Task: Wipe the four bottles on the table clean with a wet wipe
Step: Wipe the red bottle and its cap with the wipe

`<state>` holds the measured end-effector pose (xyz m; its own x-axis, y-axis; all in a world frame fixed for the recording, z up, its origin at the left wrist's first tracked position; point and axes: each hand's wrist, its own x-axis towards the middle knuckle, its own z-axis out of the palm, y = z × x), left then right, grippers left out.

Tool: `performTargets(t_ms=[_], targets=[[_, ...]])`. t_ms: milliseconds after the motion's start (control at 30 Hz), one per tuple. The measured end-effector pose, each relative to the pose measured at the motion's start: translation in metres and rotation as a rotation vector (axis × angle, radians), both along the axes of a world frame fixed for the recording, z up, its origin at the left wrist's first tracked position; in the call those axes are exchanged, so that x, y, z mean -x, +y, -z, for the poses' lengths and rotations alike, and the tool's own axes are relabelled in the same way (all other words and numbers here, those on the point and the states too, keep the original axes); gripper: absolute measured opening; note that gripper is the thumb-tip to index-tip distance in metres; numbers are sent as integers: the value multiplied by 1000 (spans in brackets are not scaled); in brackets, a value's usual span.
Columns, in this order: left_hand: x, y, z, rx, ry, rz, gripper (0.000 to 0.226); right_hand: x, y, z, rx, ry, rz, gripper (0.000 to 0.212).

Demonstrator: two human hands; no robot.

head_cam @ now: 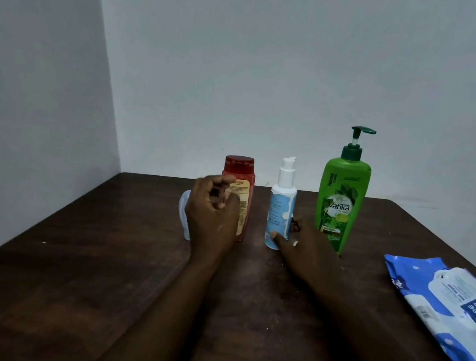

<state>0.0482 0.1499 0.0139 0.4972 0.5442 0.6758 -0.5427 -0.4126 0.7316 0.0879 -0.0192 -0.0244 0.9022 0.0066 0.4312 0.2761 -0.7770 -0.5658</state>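
Four bottles stand in a row at the back of the dark wooden table. A pale blue bottle is mostly hidden behind my left hand. That hand hovers in front of the red bottle with its fingers loosely curled and nothing in them. My right hand grips the base of the white and blue pump bottle, thumb in front and fingers behind; the bottle stands upright. The tall green pump bottle stands just right of it. No loose wipe is visible.
A blue and white wet wipe pack lies flat at the table's right edge. White walls close off the back and left sides. Bare wood stretches across the front and left of the table.
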Motion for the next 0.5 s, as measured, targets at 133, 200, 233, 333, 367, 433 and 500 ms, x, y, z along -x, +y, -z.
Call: performTargets(t_ms=[133, 200, 233, 333, 367, 433, 500], targets=[[-11, 18, -20, -38, 38, -29, 29, -2, 0, 3, -82, -40, 7, 62], [-18, 24, -32, -62, 89, -16, 36, -1, -1, 3, -140, -84, 20, 56], [-21, 26, -37, -82, 131, -7, 40, -1, -1, 3, -160, -98, 31, 51], [-29, 27, -48, -159, 230, 55, 52, 4, -4, 1, -188, -121, 28, 36], [-31, 26, -50, -183, 257, 83, 56, 6, -4, 0, -191, -134, 16, 32], [-34, 21, -52, -224, 318, 133, 64, 9, -6, -1, -218, -167, 0, 28], [-36, 19, -54, -256, 382, 167, 67, 10, -8, -1, -244, -189, -4, 25]])
